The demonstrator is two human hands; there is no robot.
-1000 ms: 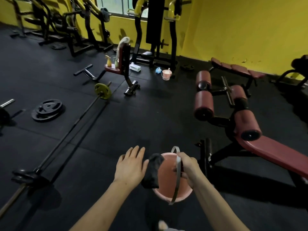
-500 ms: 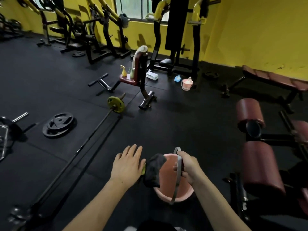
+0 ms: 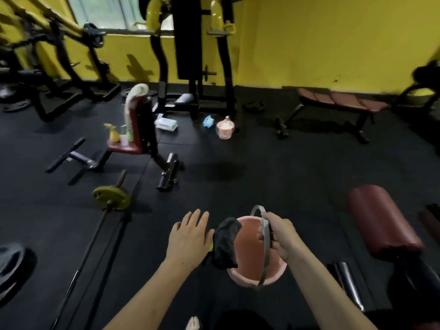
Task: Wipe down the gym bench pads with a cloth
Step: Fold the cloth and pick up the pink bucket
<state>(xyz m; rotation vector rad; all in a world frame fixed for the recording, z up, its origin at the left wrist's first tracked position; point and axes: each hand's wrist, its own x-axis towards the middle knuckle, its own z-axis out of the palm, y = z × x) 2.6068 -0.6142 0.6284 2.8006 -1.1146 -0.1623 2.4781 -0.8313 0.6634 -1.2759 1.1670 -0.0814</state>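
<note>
None of the wiping is judged done yet, as far as can be seen: no pad is being touched by the cloth, and nothing on the pads shows a wiped or unwiped state. The pink bucket point(image 3: 256, 260) is carried by its grey handle point(image 3: 265, 239), which is gripped in the right hand point(image 3: 279, 236). A dark cloth point(image 3: 226, 244) is draped over the bucket rim on the side facing the left hand point(image 3: 189, 239). That hand is held flat w/ fingers straight, thumb edge just beside the cloth; whether the cloth is pinched by it cannot be told, and something yellow-green is glimpsed under the palm.

A maroon roller pad point(image 3: 383, 220) lies to the right of the right hand, near. A flat bench point(image 3: 342, 102) w/ maroon pads stands well beyond, ahead-right. An upright seat point(image 3: 133, 129) w/ a towel over its back and spray bottles point(image 3: 114, 133) on it stands ahead-left of the left hand. A second pink bucket point(image 3: 225, 128) sits far ahead.

Left to do, by judgement: approx. everything — cloth taken up, each pad wiped.

No brand, label or writing is legible; the white packet point(image 3: 166, 125) on the floor is too blurred to read.
</note>
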